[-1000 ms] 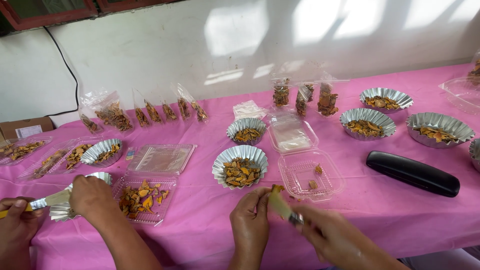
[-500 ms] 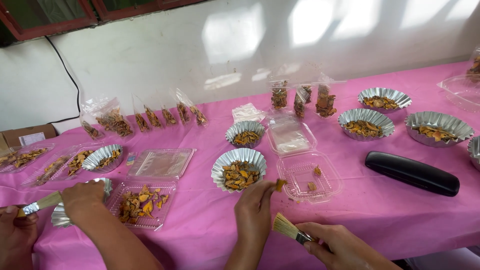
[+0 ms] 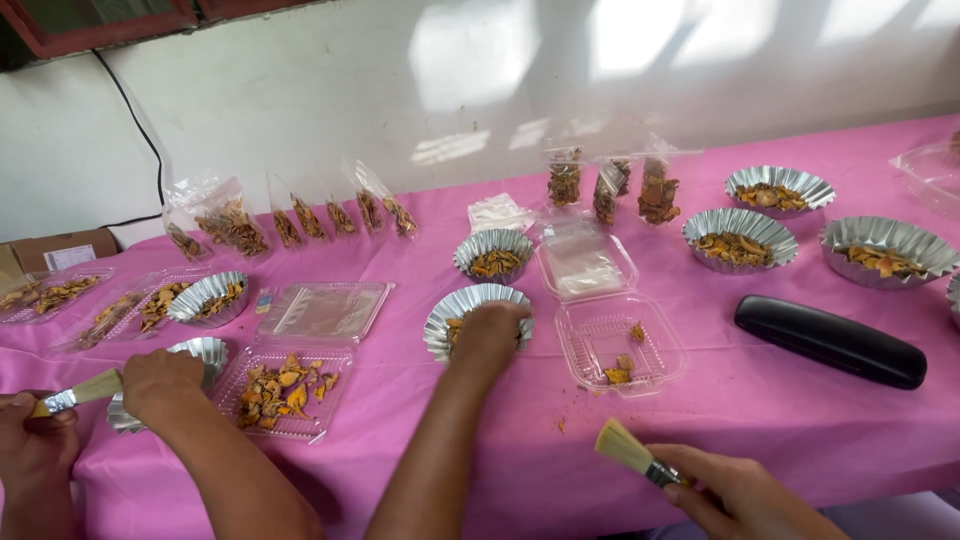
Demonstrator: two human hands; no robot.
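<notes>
Silver foil cup point(image 3: 470, 305) holds orange-brown dried pieces, left hand point(image 3: 488, 338) inside

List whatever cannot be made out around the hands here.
- Head view: the left hand covers the foil cup, so anything in its grasp is hidden.
- Head view: the right hand is cut by the bottom edge, and its fist hides the handle of the brush.
- Head view: the co-worker's hand is cut by the left edge.

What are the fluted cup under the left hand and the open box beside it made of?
The fluted cup looks like thin metal foil: silvery, shiny, crimped walls. The open box looks like thin clear plastic: see-through, glossy, the pink cloth showing through. The left hand reaches into the cup.
</notes>
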